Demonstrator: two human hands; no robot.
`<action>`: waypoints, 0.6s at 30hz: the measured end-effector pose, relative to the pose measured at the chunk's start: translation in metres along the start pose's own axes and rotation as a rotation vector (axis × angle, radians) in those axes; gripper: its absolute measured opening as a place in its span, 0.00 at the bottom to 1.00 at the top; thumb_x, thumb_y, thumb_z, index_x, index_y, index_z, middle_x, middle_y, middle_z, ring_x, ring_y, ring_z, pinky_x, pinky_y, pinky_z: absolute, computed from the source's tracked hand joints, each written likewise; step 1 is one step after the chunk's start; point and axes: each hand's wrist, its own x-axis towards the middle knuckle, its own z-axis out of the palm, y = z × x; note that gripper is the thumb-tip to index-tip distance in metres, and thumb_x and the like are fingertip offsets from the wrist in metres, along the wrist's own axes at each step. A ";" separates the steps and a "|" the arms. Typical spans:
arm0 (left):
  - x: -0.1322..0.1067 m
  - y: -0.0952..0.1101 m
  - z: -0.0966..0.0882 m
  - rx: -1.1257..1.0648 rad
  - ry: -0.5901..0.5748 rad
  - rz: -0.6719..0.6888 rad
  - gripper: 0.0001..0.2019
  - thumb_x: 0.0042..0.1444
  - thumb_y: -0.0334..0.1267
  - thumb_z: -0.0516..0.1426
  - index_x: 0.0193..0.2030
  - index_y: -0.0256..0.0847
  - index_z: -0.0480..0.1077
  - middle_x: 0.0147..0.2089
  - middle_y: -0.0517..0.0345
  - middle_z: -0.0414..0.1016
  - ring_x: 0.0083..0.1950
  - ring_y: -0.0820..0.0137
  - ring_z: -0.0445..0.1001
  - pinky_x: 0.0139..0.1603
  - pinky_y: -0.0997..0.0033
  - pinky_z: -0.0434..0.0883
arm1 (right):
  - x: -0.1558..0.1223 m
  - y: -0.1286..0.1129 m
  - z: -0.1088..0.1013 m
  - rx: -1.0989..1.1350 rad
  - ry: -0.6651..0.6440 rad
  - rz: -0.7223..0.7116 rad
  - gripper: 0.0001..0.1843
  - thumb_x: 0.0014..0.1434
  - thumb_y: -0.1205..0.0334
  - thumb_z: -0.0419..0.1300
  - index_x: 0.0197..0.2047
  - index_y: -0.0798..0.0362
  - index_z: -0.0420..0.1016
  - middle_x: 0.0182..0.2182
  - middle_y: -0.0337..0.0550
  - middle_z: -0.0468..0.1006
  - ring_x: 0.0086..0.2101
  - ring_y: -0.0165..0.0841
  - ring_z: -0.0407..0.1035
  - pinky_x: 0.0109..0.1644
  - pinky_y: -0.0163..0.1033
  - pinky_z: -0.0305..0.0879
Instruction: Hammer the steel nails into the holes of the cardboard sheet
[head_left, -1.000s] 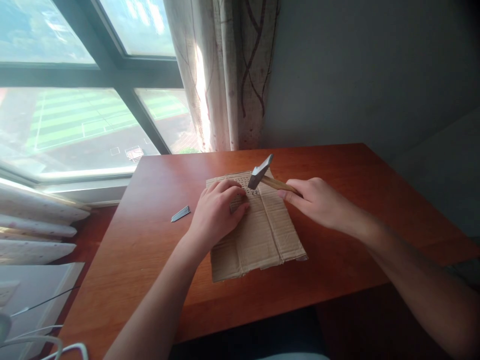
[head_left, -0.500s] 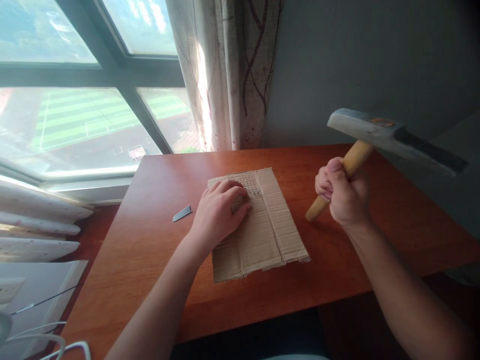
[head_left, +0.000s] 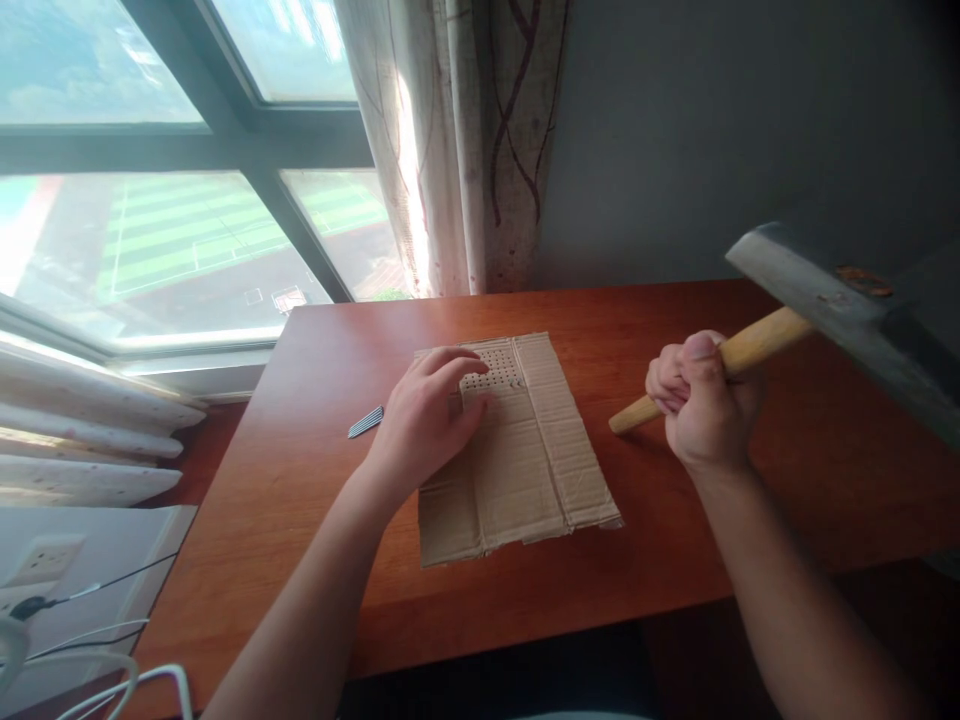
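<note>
My right hand (head_left: 709, 400) is wrapped round the wooden handle of a hammer (head_left: 769, 340), raised over the right side of the table. The hammer's metal head (head_left: 817, 280) points up and right. My left hand (head_left: 435, 410) rests on the left part of a flat cardboard piece (head_left: 517, 470), fingers bent, thumb and forefinger apart with nothing visible between them. Beside its fingertips is a small patch (head_left: 495, 370) with rows of dark dots, partly covered by the hand. A small bundle of nails (head_left: 366, 422) lies on the table left of the hand.
The reddish wooden table (head_left: 300, 500) has its front edge near my body. Beyond its left side are a window, a curtain (head_left: 450, 150) and a wall socket (head_left: 46, 560). White cables (head_left: 127, 680) hang at the lower left. A grey wall stands behind.
My right hand has tilted the hammer, so its head has swung right and nearer to me. My left hand has shifted slightly left, its thumb and forefinger further apart, uncovering more of the dotted patch.
</note>
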 end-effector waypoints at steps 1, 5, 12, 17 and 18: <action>0.000 -0.003 -0.006 -0.018 0.041 -0.005 0.09 0.62 0.37 0.58 0.48 0.44 0.74 0.54 0.52 0.77 0.54 0.62 0.75 0.55 0.60 0.73 | 0.001 0.000 0.001 0.006 0.005 0.001 0.27 0.64 0.45 0.59 0.24 0.48 0.49 0.16 0.30 0.48 0.15 0.25 0.46 0.19 0.37 0.42; -0.011 -0.024 -0.034 0.061 0.195 -0.142 0.10 0.62 0.42 0.57 0.47 0.44 0.74 0.48 0.55 0.79 0.45 0.67 0.77 0.42 0.69 0.73 | 0.006 0.002 0.002 0.053 0.030 -0.011 0.28 0.63 0.45 0.61 0.23 0.48 0.50 0.15 0.29 0.48 0.14 0.24 0.44 0.18 0.36 0.41; -0.062 -0.061 -0.040 0.604 -0.110 -0.460 0.12 0.64 0.43 0.53 0.40 0.45 0.77 0.43 0.56 0.81 0.34 0.67 0.77 0.31 0.69 0.62 | 0.007 0.007 0.002 0.205 0.031 -0.097 0.28 0.62 0.51 0.64 0.22 0.50 0.52 0.14 0.27 0.50 0.13 0.21 0.45 0.16 0.32 0.40; -0.073 -0.061 -0.034 0.727 -0.208 -0.476 0.14 0.66 0.43 0.51 0.41 0.45 0.77 0.45 0.56 0.81 0.36 0.63 0.77 0.29 0.68 0.58 | 0.005 0.009 0.003 0.209 0.021 -0.098 0.27 0.63 0.52 0.64 0.22 0.50 0.52 0.14 0.27 0.51 0.14 0.21 0.45 0.17 0.33 0.40; -0.073 -0.061 -0.033 0.739 -0.215 -0.469 0.14 0.66 0.43 0.51 0.41 0.45 0.77 0.45 0.55 0.80 0.37 0.63 0.77 0.29 0.68 0.58 | 0.005 0.009 0.003 0.207 0.019 -0.094 0.27 0.63 0.51 0.64 0.22 0.50 0.52 0.14 0.27 0.51 0.14 0.21 0.45 0.17 0.33 0.40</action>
